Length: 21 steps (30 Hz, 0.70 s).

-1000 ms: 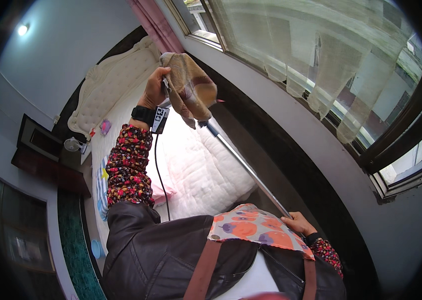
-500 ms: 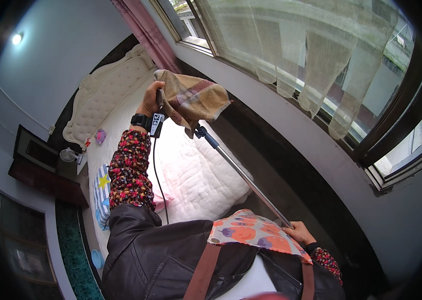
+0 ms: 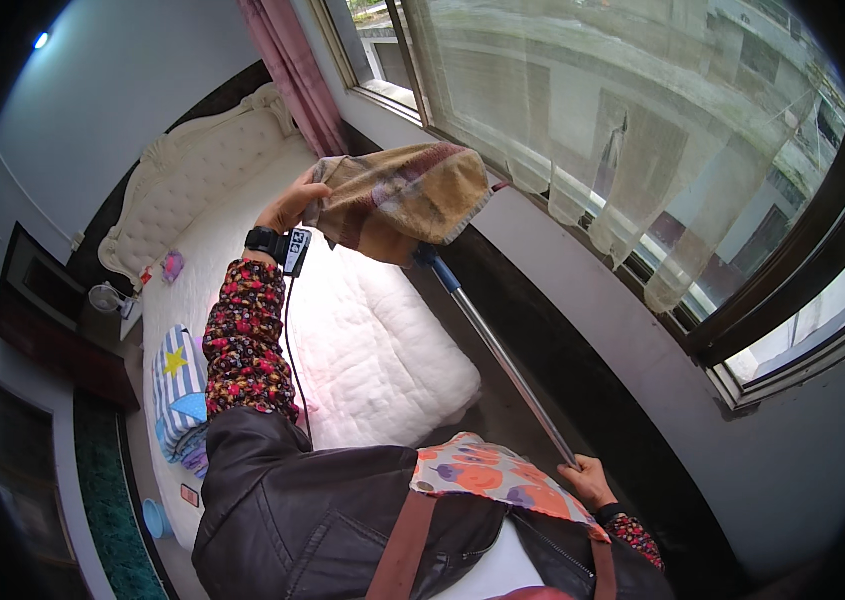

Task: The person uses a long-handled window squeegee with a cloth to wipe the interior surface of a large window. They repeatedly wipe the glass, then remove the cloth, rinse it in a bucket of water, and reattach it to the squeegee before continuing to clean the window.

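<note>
My left hand [image 3: 291, 200], raised in front of me, pinches one end of a tan and brown checked cloth [image 3: 403, 195]. The cloth drapes over the upper end of a silver mop-like pole [image 3: 508, 360] and hides what is mounted there. Just below the cloth a dark blue joint [image 3: 435, 264] shows on the pole. At the lower right, my right hand [image 3: 593, 482] is closed round the pole's lower end. The pole slants from there up and to the left.
A bed with a white quilt [image 3: 373, 350] and tufted headboard [image 3: 203, 170] fills the left. Windows with a sheer curtain [image 3: 503, 90] line the right wall [image 3: 583, 240]. A folded striped blanket [image 3: 178, 375], small fan [image 3: 108, 297] and blue bucket [image 3: 156, 519] are farther left.
The cloth has spread wider to the right over the pole's upper end, with its far edge pulled out. Both hands keep their hold. The view has shifted slightly.
</note>
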Tool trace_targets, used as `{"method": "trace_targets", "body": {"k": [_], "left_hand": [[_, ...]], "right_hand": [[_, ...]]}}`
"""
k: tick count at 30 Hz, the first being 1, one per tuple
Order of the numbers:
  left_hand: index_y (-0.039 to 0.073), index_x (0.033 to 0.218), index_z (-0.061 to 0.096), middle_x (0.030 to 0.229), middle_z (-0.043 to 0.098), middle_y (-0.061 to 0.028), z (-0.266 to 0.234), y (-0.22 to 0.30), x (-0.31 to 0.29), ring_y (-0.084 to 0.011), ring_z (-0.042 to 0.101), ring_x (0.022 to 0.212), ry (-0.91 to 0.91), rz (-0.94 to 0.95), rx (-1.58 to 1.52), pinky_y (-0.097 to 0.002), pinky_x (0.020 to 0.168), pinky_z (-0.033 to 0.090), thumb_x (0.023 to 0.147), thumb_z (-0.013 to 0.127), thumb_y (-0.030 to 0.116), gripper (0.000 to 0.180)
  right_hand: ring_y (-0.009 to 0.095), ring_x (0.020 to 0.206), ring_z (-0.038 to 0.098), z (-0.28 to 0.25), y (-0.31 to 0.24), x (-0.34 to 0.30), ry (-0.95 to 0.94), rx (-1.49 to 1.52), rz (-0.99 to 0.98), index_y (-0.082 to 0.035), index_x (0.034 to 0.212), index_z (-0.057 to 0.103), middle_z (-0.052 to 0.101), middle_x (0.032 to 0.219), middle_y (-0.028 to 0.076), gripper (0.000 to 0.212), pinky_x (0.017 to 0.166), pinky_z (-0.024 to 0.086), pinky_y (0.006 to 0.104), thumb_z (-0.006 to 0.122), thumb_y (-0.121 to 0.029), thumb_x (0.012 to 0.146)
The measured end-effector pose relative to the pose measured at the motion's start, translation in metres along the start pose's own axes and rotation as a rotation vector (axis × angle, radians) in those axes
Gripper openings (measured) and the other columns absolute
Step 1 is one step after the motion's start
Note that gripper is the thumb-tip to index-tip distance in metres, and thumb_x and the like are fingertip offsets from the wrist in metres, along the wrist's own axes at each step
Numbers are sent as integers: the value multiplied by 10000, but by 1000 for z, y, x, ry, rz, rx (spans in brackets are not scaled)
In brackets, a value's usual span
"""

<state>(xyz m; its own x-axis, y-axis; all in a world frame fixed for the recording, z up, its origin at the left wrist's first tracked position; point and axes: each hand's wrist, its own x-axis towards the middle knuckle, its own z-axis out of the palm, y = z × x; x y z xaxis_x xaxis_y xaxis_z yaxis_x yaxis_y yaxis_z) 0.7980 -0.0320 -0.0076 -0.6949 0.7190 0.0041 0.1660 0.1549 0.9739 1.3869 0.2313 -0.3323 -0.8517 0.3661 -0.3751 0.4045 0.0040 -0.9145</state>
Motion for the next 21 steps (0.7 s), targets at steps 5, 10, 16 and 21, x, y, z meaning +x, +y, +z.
{"method": "trace_targets", "body": {"k": [5,10,16,21], "left_hand": [[33,1318,437,1182,571,-99,-6,0,5,-185,581,1020,67,-22,31,-295,911,472,828,680,182,566],[132,1477,220,1286,513,-119,-10,-8,1,-208,546,1133,-89,296,-323,-327,974,440,837,662,141,778],[222,1510,122,1259,515,-95,-22,-20,-5,-175,585,1049,-47,200,-1,-270,813,512,778,705,131,940],[164,1483,206,1260,521,-130,-27,-23,2,-227,540,1128,94,411,-599,-357,1010,411,822,667,68,811]], "right_hand": [[27,602,380,-6,-9,0,20,-46,49,-33,670,557,436,619,-85,255,518,312,234,703,-186,812],[27,596,380,-2,-24,2,28,-30,30,-35,670,553,433,613,-86,257,515,305,228,695,-189,818],[25,592,375,5,-34,10,53,-49,42,-36,675,563,431,612,-87,246,515,297,226,689,-187,821],[25,599,373,19,-42,14,23,-73,49,-25,691,571,433,614,-84,247,519,302,226,691,-195,824]]}}
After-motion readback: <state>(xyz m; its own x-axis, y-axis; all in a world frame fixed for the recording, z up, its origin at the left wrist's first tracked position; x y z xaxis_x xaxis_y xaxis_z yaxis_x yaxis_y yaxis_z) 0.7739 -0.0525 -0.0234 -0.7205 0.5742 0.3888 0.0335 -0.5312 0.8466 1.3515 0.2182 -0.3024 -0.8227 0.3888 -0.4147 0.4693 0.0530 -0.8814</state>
